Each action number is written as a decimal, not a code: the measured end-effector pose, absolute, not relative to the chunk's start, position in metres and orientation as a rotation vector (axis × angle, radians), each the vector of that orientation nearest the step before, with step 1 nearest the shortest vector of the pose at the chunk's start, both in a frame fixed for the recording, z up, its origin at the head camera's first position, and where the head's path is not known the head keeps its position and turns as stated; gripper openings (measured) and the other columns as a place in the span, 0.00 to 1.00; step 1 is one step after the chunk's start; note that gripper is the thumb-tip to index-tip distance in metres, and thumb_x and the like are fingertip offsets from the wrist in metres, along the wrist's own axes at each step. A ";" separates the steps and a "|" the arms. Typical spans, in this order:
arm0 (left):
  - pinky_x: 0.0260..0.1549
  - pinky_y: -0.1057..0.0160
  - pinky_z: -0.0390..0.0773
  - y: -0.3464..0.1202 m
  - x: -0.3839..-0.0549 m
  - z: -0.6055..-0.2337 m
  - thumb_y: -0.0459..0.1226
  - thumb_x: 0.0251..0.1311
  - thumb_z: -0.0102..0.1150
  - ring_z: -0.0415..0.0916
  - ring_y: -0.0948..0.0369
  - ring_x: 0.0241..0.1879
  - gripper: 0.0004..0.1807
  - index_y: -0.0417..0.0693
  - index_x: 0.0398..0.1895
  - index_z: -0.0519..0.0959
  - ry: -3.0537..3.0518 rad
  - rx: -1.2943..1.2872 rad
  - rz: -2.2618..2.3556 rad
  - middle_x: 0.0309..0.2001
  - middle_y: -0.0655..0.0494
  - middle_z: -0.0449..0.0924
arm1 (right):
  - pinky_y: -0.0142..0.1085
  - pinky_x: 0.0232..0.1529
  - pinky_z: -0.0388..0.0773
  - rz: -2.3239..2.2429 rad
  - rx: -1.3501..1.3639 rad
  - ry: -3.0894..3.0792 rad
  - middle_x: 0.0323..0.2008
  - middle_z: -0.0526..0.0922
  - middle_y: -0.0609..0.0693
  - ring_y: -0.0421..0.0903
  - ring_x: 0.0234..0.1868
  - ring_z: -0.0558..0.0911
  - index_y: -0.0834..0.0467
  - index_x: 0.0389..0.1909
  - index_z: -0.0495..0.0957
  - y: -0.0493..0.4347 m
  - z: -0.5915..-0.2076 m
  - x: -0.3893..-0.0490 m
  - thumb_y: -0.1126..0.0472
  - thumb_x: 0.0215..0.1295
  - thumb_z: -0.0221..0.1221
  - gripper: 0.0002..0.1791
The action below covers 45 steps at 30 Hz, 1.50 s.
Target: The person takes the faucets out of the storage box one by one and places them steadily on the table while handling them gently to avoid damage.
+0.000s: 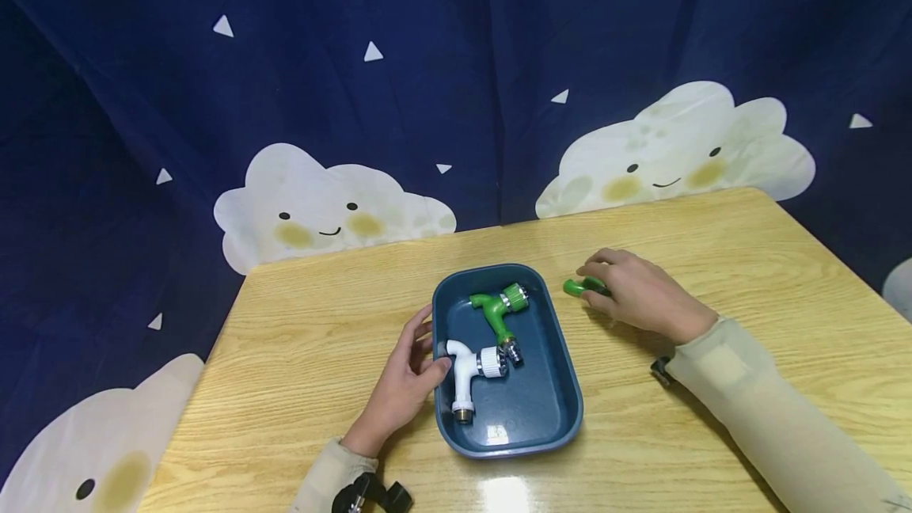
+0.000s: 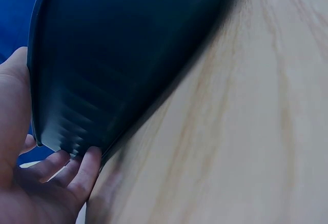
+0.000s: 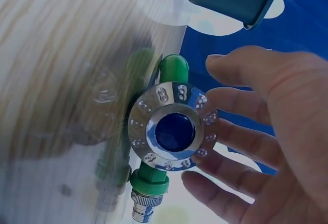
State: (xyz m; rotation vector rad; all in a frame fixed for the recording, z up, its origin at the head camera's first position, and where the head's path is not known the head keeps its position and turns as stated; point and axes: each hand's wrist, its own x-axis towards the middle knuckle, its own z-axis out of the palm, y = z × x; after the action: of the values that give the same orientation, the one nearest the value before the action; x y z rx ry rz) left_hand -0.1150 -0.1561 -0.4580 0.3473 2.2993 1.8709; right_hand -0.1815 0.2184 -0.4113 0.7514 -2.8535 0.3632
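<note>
A dark blue plastic tub [image 1: 530, 410] stands on the table with two faucets lying inside. One is a green faucet [image 1: 493, 313] with a green and chrome knob; nearer lies a white faucet [image 1: 465, 374] with a brass-coloured end. My left hand [image 1: 404, 386] holds the tub's left side, thumb over the rim and fingertips against the outer wall [image 2: 118, 70]. Right of the tub, another green faucet [image 1: 574, 287] lies on the table, mostly covered by my right hand [image 1: 636, 291]. The right wrist view shows its chrome knob [image 3: 174, 131] beside my spread, slightly bent fingers; the thumb is apart from it.
The wooden table [image 1: 321, 323] reaches back to a dark blue curtain [image 1: 427, 101] printed with white clouds and triangles. Black wrist straps [image 1: 370, 491] show at the sleeves.
</note>
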 end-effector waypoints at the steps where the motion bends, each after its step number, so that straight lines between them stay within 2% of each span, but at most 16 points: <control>1: 0.55 0.72 0.79 -0.156 -0.115 -0.458 0.30 0.68 0.58 0.71 0.43 0.72 0.42 0.60 0.82 0.55 2.299 0.344 1.869 0.73 0.41 0.66 | 0.52 0.49 0.85 0.360 0.752 -2.848 0.52 0.86 0.59 0.55 0.49 0.86 0.61 0.54 0.85 0.218 -0.411 -0.182 0.56 0.65 0.69 0.19; 11: 0.55 0.72 0.79 -0.156 -0.115 -0.457 0.32 0.68 0.59 0.71 0.45 0.72 0.42 0.65 0.81 0.56 2.305 0.323 1.860 0.74 0.45 0.66 | 0.52 0.49 0.85 0.350 0.758 -2.811 0.52 0.86 0.60 0.56 0.49 0.86 0.61 0.55 0.85 0.217 -0.410 -0.182 0.56 0.65 0.69 0.20; 45: 0.54 0.72 0.79 -0.156 -0.115 -0.457 0.31 0.67 0.58 0.71 0.44 0.72 0.42 0.64 0.81 0.55 2.291 0.319 1.866 0.74 0.44 0.67 | 0.53 0.54 0.83 0.378 0.799 -2.772 0.52 0.86 0.58 0.57 0.54 0.85 0.61 0.54 0.85 0.211 -0.409 -0.180 0.55 0.67 0.67 0.18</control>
State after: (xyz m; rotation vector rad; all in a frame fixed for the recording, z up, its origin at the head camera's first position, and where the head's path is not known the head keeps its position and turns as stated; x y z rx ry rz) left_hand -0.1146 -0.1560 -0.4566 0.3195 2.2906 1.8661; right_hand -0.1798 0.2114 -0.4093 0.7987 -2.7724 0.3785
